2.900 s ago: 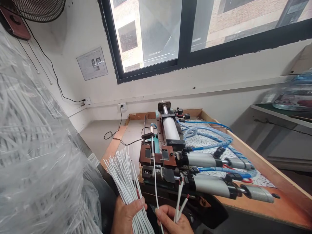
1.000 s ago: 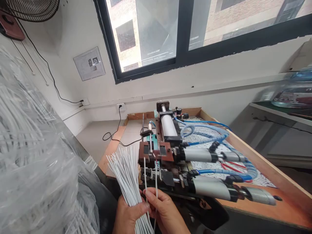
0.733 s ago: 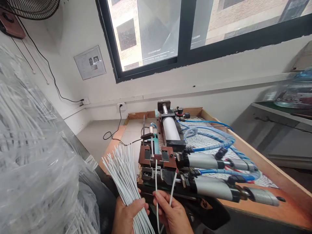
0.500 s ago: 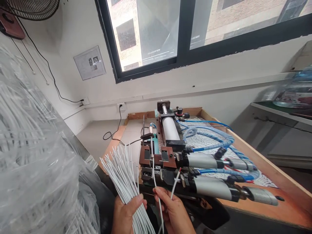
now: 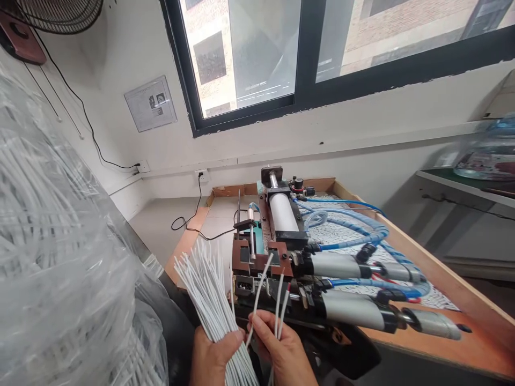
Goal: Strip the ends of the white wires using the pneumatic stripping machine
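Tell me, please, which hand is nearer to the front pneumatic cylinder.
Right: the right hand is left of the front pneumatic cylinder; the left hand, gripping the white cable bundle, is farther left.

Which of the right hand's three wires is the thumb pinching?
The leftmost wire, its tip the highest of the three: the right hand pinches it at the thumb's end. The other two wires stand farther right, away from the thumb's tip.

Scene was bright; daylight came through window (image 5: 265, 53), its left pane partly blown out. Plastic wrap (image 5: 60, 257) showed glare and smearing. Soft shadows fell beside shelf (image 5: 466, 185). Right-edge jug (image 5: 485, 158) looked blurred, stretched; wire bundle (image 5: 215, 311) was fairly sharp.
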Demonstrator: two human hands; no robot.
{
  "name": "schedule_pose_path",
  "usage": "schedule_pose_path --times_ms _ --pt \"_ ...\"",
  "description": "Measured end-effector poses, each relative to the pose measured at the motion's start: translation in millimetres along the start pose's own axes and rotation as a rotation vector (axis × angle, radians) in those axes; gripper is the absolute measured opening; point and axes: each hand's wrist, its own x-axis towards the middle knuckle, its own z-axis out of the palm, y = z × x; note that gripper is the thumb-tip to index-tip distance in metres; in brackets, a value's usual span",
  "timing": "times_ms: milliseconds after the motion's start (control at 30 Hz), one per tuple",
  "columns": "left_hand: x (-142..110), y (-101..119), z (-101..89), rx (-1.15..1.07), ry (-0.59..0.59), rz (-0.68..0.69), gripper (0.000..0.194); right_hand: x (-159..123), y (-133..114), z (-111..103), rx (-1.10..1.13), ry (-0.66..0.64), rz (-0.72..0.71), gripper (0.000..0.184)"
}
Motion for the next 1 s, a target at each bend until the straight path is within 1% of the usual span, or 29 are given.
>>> schedule_pose_path --times_ms 67,167,233,333,433,567,667,767,900,933,1000 --pt "-2.6 0.4 -3.5 -0.029 0.035 0.027 0.020 -2.5 4.0 -6.9 -0.017 0.030 0.025 0.034" --pt "-8.3 4.5 -3.8 -0.139 0.095 -0.032 0.020 -8.0 8.5 -16.2 -0.023 0.071 0.073 0.035" --pt "-11.8 8.0 -1.1 -0.174 0.110 -0.063 0.022 -10.8 9.7 -19.7 -0.016 0.085 0.096 0.035" --pt "-15.1 11.7 3.1 -0.167 0.123 -0.079 0.023 -10.8 8.7 -20.4 0.000 0.067 0.099 0.035" --pt "-16.0 12.3 4.2 -0.142 0.127 -0.067 0.022 -7.1 6.0 -18.8 0.028 0.043 0.088 0.036" --pt "-16.0 9.0 2.2 -0.128 0.129 -0.033 0.021 -2.4 3.5 -18.2 0.073 -0.006 0.136 0.034" --pt "-16.5 5.6 0.0 -0.125 0.137 0.010 0.021 0.1 2.6 -18.0 0.086 -0.009 0.166 0.036" --pt "-16.8 3.8 -2.0 -0.110 0.092 0.051 0.022 2.5 2.5 -15.3 0.056 -0.017 0.153 0.037" --pt "-15.9 3.6 -1.7 -0.017 -0.050 0.092 0.024 2.9 4.0 -7.1 -0.008 -0.114 0.114 0.035" --pt "-15.3 3.6 -1.0 -0.003 -0.066 0.109 0.025 2.2 4.6 -5.2 -0.014 -0.128 0.091 0.033" --pt "-13.5 3.3 0.8 -0.020 -0.062 0.078 0.027 0.7 5.2 -3.1 -0.019 -0.110 0.038 0.029"
